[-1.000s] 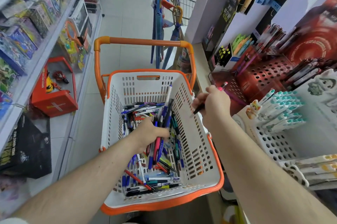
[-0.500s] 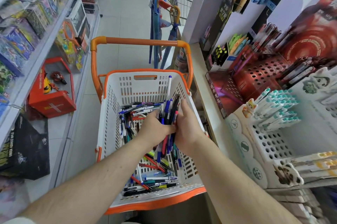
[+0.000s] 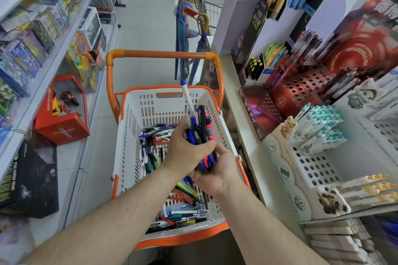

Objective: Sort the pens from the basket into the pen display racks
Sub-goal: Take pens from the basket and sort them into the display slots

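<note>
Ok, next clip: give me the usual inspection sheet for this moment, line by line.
Surface: white shelf ledge on the right carries the racks.
Job's things: bundle of pens held above the orange-rimmed basket; more loose pens lie in it; red perforated rack and white perforated rack hold pens.
Clutter: boxed toys on left shelves.
Grippers: left hand grips the bundle; right hand curls around its lower end.
Cables: nothing seen.
Surroundings: shop aisle, umbrellas hanging ahead.

Left hand [image 3: 187,148] gripping a bundle of pens [image 3: 199,129] above the white-and-orange basket [image 3: 129,135], right hand [image 3: 215,172] cupping the bundle's lower ends, loose pens [image 3: 183,215] below the grip, pen racks [image 3: 312,157] off to its right
</note>
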Demonstrator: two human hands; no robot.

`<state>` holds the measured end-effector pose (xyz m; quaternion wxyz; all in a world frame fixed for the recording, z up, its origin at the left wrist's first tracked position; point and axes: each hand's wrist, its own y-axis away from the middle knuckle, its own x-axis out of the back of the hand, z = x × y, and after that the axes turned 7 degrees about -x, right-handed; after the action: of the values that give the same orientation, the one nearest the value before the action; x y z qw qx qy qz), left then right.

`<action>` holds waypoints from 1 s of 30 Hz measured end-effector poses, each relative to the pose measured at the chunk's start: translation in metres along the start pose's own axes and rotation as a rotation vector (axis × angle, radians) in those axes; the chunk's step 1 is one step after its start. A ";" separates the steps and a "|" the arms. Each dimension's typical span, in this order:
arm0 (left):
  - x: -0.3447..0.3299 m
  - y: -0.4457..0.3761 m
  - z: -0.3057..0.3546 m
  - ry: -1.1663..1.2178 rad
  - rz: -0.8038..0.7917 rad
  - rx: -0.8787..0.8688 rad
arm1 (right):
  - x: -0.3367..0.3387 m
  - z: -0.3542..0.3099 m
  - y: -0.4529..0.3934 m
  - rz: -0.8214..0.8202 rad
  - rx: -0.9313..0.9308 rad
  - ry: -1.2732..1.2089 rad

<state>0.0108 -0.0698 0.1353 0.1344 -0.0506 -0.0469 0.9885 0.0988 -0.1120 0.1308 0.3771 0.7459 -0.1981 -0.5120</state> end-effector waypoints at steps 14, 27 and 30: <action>0.005 0.000 0.002 0.013 -0.024 -0.025 | 0.005 0.009 0.011 -0.073 -0.009 0.155; 0.010 -0.013 -0.001 0.000 -0.505 0.185 | -0.075 -0.057 0.075 0.286 0.668 1.208; 0.008 -0.014 0.000 -0.024 -0.569 0.195 | -0.069 -0.061 0.071 0.401 0.643 1.190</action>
<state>0.0068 -0.0543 0.1363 0.4096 -0.0105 0.0342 0.9115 0.1336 -0.0883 0.2389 0.2693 0.9229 -0.2333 0.1460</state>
